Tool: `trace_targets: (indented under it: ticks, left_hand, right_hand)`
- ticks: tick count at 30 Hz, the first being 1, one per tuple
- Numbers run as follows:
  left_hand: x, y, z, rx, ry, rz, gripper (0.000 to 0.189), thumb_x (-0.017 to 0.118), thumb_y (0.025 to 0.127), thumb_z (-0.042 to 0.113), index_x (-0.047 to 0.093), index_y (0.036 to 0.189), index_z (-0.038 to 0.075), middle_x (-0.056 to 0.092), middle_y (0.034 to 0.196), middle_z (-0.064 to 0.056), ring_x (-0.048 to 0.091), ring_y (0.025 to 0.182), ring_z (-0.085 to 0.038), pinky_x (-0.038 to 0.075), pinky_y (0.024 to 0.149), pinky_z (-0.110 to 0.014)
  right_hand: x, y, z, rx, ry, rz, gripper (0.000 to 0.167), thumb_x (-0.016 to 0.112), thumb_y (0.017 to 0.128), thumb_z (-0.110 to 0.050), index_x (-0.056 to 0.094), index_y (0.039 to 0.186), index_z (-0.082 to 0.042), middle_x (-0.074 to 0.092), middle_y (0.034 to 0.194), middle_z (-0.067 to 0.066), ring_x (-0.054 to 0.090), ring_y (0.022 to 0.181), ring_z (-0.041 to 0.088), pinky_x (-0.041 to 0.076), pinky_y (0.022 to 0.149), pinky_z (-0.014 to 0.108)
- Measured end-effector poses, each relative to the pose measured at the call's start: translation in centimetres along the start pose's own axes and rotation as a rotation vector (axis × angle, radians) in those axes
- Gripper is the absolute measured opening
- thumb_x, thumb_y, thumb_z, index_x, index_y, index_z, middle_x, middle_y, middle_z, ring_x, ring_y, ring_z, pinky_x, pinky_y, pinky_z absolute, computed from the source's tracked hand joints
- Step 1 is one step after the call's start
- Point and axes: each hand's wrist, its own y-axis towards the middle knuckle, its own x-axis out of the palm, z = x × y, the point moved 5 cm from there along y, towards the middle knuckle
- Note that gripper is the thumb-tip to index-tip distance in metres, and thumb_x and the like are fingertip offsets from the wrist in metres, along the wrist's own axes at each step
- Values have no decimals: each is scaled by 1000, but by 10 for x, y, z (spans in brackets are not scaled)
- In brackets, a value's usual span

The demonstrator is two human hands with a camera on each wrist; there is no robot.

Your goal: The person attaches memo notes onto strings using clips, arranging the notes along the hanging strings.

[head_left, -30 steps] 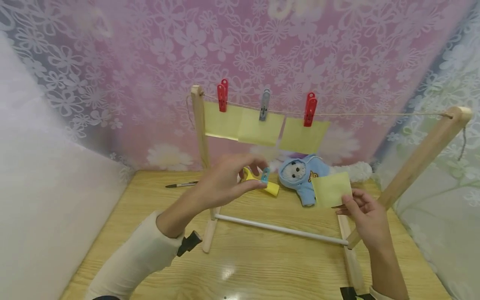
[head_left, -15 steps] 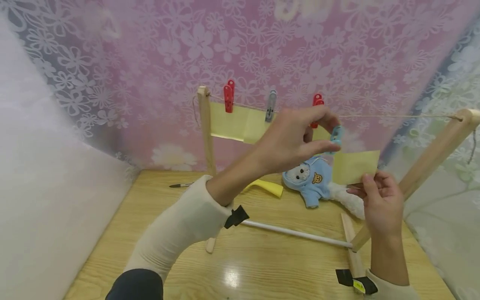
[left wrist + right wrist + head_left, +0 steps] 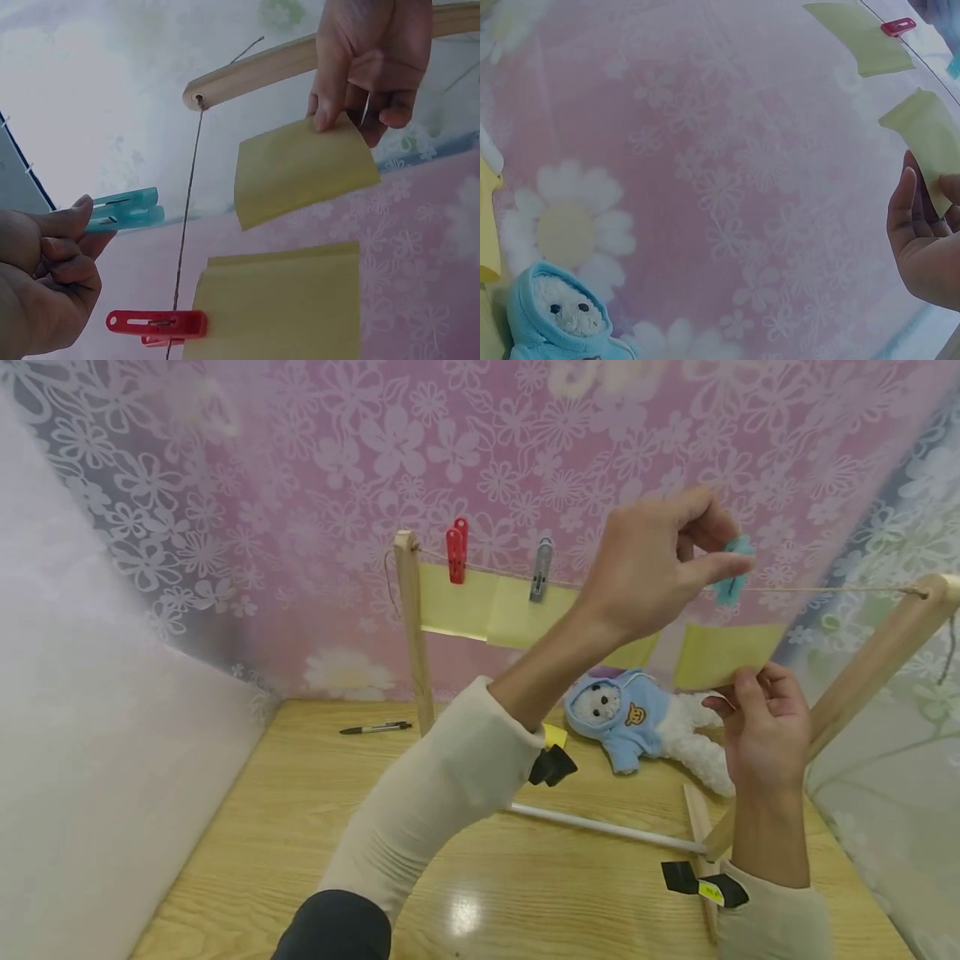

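Between thumb and fingers my left hand pinches a light blue clothespin, up at the height of the string. In the left wrist view the clothespin's tips point toward the string, a little apart from it. My right hand pinches the lower edge of a yellow paper square, which stands just below the string. To its left, more yellow sheets hang from the string, held by a red clothespin and a grey clothespin. A further red clothespin, hidden behind my left hand in the head view, grips another sheet.
Wooden posts carry the string, and a white rod joins them low down. Behind the rod lie a plush toy in a blue hoodie, a yellow object and a pen. A flowered backdrop rises behind.
My left hand has moved right and up with the blue clothespin, from over the table to the string. My right hand has raised the yellow paper toward the string, slightly right.
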Motion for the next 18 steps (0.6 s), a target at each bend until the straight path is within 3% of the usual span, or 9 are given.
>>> trace_targets:
  ticks: [8,18]
  left_hand:
    - [5,12,7,-15,-2,31,15,71,85,24,65,94,13,69,93,8,59,79,5,41,72,-2]
    - [13,17,6,-50,30,10,14,71,85,24,64,92,13,68,90,8,58,77,4,41,69,-2]
  right_hand:
    - [0,6,1,-3,19,55,13,45,92,14,52,103,13,65,87,21,67,70,31,56,61,32]
    - [11,13,-2,-45,0,-23,19,42,94,12,51,110,17,63,92,25,68,74,33,58,66,36]
